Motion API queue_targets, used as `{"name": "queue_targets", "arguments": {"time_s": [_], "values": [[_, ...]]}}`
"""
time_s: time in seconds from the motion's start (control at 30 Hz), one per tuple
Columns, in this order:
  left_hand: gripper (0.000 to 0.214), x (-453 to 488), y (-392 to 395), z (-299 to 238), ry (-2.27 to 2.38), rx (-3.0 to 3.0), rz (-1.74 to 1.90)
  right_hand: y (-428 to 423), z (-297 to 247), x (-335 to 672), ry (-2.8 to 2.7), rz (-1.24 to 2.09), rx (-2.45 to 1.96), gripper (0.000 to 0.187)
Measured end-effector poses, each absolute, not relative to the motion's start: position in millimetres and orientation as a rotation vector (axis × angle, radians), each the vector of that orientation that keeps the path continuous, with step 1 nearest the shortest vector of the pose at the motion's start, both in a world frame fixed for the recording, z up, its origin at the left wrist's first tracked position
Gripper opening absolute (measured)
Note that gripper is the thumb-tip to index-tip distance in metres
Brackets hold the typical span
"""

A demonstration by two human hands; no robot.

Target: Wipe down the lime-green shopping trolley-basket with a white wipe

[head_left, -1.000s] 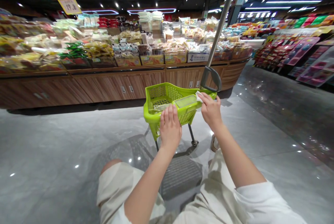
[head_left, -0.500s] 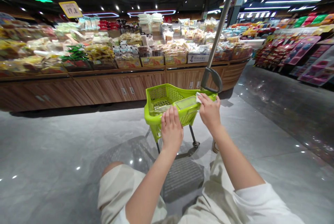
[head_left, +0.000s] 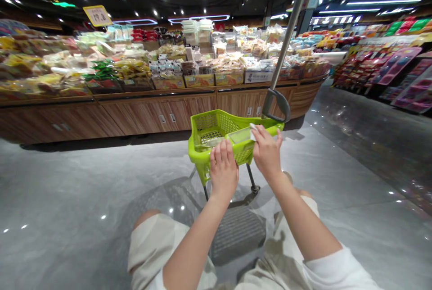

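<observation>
In the head view a small lime-green shopping cart (head_left: 199, 156) with a slatted basket stands in front of me. My left hand (head_left: 224, 168) is closed over the cart's near rim, fingers on top; its thumb is hidden. To its right, my right hand (head_left: 267, 154) pinches a small white wipe (head_left: 253, 133), which looks like tissue or thin cloth. The wipe touches the right end of a clear panel (head_left: 240, 135) set in the rim. Rising from the right corner of the cart is a grey metal pole (head_left: 286, 38) with a loop-shaped grey base (head_left: 281, 105).
Behind the cart runs a wood-panelled display counter (head_left: 135, 116) piled with packaged foods, with a price sign (head_left: 97, 15) above. Shelves of colourful packs (head_left: 357, 62) stand at the right. Glossy grey tiles (head_left: 84, 182) cover the floor, and my knees flank the cart's near side.
My right hand has slid a little left along the rim with the wipe. The left hand keeps its hold on the rim. My right knee has shifted outward, and the view has turned slightly.
</observation>
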State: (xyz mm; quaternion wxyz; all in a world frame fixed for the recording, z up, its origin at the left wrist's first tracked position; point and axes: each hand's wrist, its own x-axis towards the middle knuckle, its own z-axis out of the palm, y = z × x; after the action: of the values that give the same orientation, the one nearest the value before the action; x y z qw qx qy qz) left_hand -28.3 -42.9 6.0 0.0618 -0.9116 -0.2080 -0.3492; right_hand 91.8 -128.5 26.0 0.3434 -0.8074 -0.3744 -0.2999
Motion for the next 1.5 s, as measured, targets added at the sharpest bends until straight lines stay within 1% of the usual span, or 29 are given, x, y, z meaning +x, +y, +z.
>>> {"name": "queue_targets", "arguments": {"time_s": [0.1, 0.17, 0.23, 0.33, 0.43, 0.6, 0.67, 0.77, 0.83, 0.93, 1.03, 1.13, 1.27, 1.5], "values": [[0.061, -29, -42, 5, -0.640, -2.737, -1.056, -117, 26, 59, -1.315, -0.755, -2.018, 0.046], [0.060, -31, -40, 6, -0.632, -2.740, -1.047, -121, 24, 61, -1.416, -0.752, -1.980, 0.047], [0.065, -32, -39, 6, -0.618, -2.755, -1.039, -133, 19, 83, -1.342, -0.791, -1.978, 0.047], [0.070, -32, -41, 7, -0.615, -2.756, -1.044, -145, 4, 116, -1.073, -0.902, -1.972, 0.047], [0.068, -29, -43, 6, -0.629, -2.737, -1.032, -137, -13, 109, -0.975, -1.022, -1.919, 0.053], [0.053, -28, -41, 3, -0.622, -2.659, -0.998, -123, -33, 79, -1.430, -1.097, -1.780, 0.058], [0.053, -29, -40, 2, -0.607, -2.650, -0.986, -129, -38, 94, -1.352, -1.132, -1.797, 0.061], [0.053, -28, -39, 2, -0.608, -2.638, -0.990, -137, -44, 121, -1.019, -1.162, -1.835, 0.064], [0.052, -27, -40, 2, -0.617, -2.628, -1.001, -134, -48, 122, -0.907, -1.150, -1.837, 0.065], [0.051, -27, -41, 1, -0.629, -2.629, -1.001, -121, -56, 97, -1.156, -1.142, -1.821, 0.066], [0.051, -29, -40, 1, -0.614, -2.633, -0.981, -117, -65, 80, -1.355, -1.192, -1.852, 0.063], [0.053, -30, -39, 1, -0.579, -2.633, -0.963, -123, -71, 90, -1.205, -1.241, -1.943, 0.064], [0.053, -28, -40, 2, -0.589, -2.638, -0.981, -124, -71, 103, -0.928, -1.207, -1.948, 0.068], [0.052, -27, -41, 1, -0.589, -2.612, -0.973, -131, -47, 99, -0.962, -1.093, -1.888, 0.067]]}}
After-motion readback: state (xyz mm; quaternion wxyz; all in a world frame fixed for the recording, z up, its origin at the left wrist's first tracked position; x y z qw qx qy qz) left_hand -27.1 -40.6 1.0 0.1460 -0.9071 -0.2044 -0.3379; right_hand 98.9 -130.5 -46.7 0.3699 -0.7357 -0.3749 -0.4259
